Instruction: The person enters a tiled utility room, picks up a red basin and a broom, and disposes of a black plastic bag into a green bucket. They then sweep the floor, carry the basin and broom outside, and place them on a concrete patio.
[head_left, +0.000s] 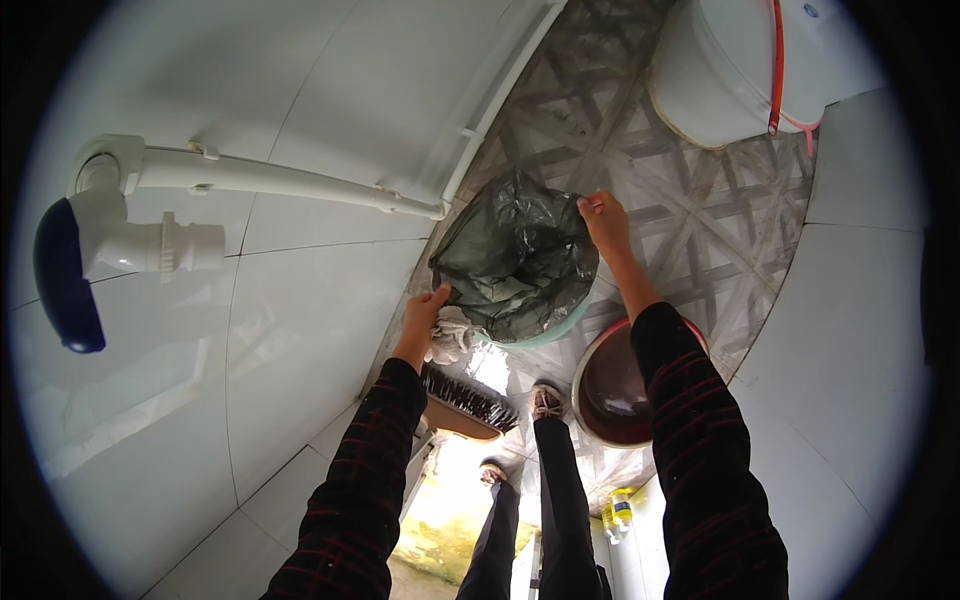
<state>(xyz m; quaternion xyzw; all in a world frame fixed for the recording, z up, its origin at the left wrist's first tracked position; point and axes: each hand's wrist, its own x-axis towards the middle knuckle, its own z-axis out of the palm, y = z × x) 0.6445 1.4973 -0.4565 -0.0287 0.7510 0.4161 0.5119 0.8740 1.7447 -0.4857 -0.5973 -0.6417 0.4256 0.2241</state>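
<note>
A dark, translucent plastic bag (517, 255) lines a pale green bin (551, 335), its mouth spread wide and its edge folded over most of the rim. On the far right side, my right hand (606, 225) pinches the bag's edge between thumb and fingers. My left hand (424, 319) grips the near left edge, thumb uppermost. Close beside that hand is a crumpled whitish cloth (451, 335); whether it touches the fingers I cannot tell. Folds hide the bottom of the bag.
A broom head (469, 409) with dark bristles lies left of my feet. A red-rimmed basin (611, 394) holding dark water stands right. Beyond are a white bucket (697, 82) with a red handle and wall pipes (285, 176). Yellow bottles (620, 508) stand near the right wall.
</note>
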